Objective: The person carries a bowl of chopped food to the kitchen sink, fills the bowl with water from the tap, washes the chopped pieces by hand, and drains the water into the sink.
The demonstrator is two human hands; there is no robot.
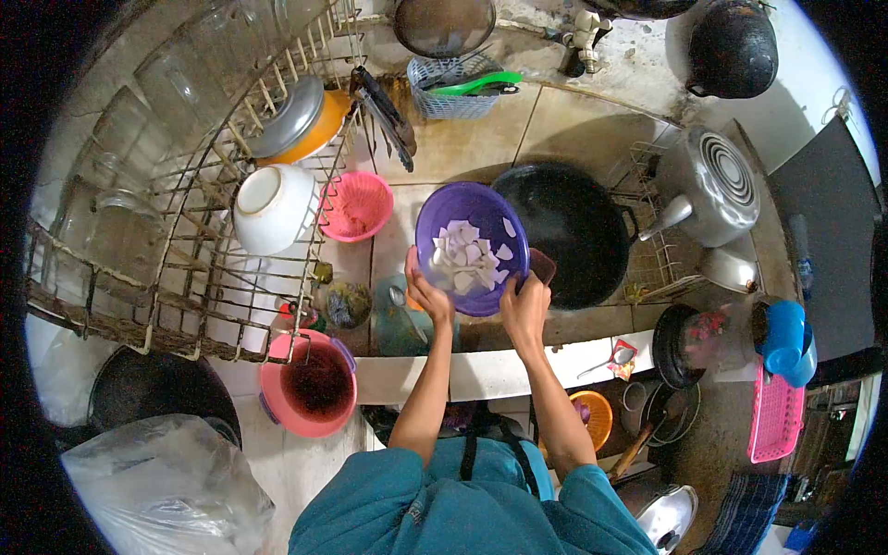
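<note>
A purple plastic bowl (472,196) holding white cut pieces (465,257) and some cloudy liquid is tilted over the tiled sink area. My left hand (429,291) grips its lower left side, fingers under the wall. On the lower right rim, my right hand (525,310) is closed, thumb toward the rim. A reddish-brown thing (542,267) shows just behind my right hand; I cannot make out what it is. Directly right of the bowl sits a large black wok (575,242), partly hidden by it. A pink basket (357,207) lies to the left.
A wire dish rack (185,250) at left holds a white bowl (274,211) and glasses. A pink bucket (311,384) with dark contents stands below it. A metal pot (708,185) rests upside down at right. At the back is a blue-grey basket (449,100) of utensils.
</note>
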